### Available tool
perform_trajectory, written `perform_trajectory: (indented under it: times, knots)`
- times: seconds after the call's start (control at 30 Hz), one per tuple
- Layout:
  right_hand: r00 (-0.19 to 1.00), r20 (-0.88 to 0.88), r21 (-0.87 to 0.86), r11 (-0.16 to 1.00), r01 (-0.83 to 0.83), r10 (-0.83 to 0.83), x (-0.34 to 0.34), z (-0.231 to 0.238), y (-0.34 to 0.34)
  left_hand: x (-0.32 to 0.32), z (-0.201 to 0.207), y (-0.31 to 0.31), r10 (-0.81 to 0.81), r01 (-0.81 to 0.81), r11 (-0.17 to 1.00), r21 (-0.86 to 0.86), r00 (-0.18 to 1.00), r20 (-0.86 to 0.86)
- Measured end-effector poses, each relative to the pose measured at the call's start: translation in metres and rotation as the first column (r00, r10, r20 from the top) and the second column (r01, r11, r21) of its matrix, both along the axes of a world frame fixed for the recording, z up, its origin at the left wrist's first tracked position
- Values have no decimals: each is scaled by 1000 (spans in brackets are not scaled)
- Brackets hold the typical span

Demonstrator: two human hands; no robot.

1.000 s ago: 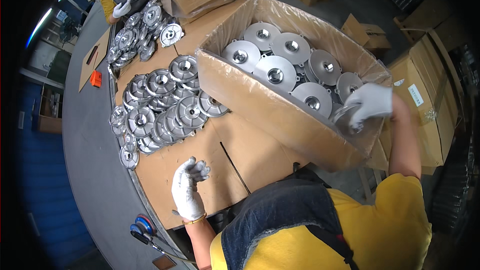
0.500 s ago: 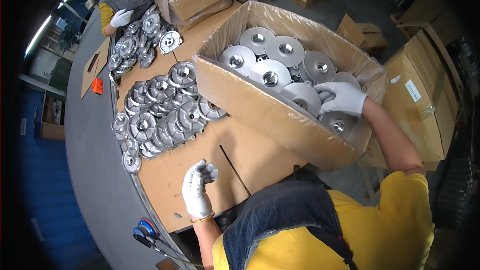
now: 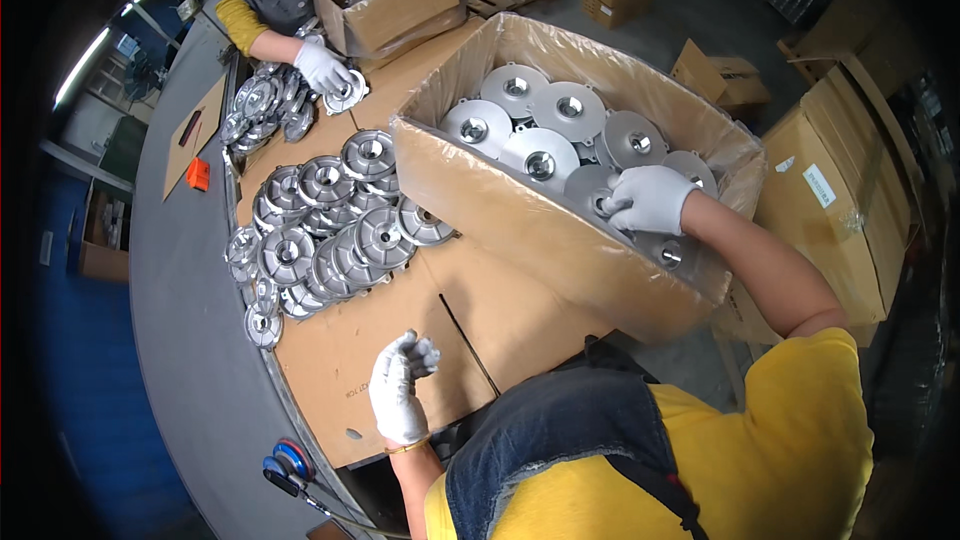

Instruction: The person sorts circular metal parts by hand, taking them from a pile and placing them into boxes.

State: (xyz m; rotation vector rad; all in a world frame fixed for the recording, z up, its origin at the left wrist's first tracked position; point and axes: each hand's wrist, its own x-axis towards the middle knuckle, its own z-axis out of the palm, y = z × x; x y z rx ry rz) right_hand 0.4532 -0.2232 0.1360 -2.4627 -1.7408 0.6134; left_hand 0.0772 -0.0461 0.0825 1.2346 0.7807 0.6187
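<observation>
My right hand (image 3: 650, 200), in a white glove, reaches into a large cardboard box (image 3: 520, 202) lined with clear plastic. Its fingers are curled at the hub of a round grey metal cover (image 3: 588, 183), partly hidden by the glove. More such metal covers (image 3: 540, 155) lie flat side by side in the box, smooth faces up. My left hand (image 3: 398, 390), also gloved, hovers above the cardboard-covered table (image 3: 350, 365) with fingers loosely bent and apart, holding nothing. Beyond it several metal covers (image 3: 380, 236) lie overlapping in a pile, ribbed faces up.
Across the table a co-worker's gloved hand (image 3: 322, 66) touches a cover beside another pile (image 3: 262, 105); their other hand is in a smaller box (image 3: 400, 12). A blue-and-red round hand tool (image 3: 290, 460) with a hose lies at the left edge. A tall carton (image 3: 850, 190) stands at right.
My right hand has moved left across the box, from a cover's rim to its hub. My left hand has barely shifted. The co-worker's hand has reached to a cover on the table.
</observation>
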Motion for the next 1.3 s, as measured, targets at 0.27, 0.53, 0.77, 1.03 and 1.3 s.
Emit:
perform_trajectory:
  times: [0.27,0.53,0.77,1.03,1.3]
  knots:
    - [935,6,138,927,349,-354,-7,9,19,-31,-22,-6,101,-105,992,-64,993,-55]
    - [996,76,-145,988,48,-38,3,1,45,-39,-36,-8,104,-114,988,-101,990,-99]
    - [986,137,-126,985,116,-99,-1,1,48,-91,-111,9,300,-318,948,3,891,-341]
    - [954,276,185,981,65,-115,-18,-9,52,-85,-148,1,625,-255,721,645,641,-446]
    - [952,279,149,973,-176,129,-14,-24,50,-72,-141,-4,709,-82,572,816,551,-441]
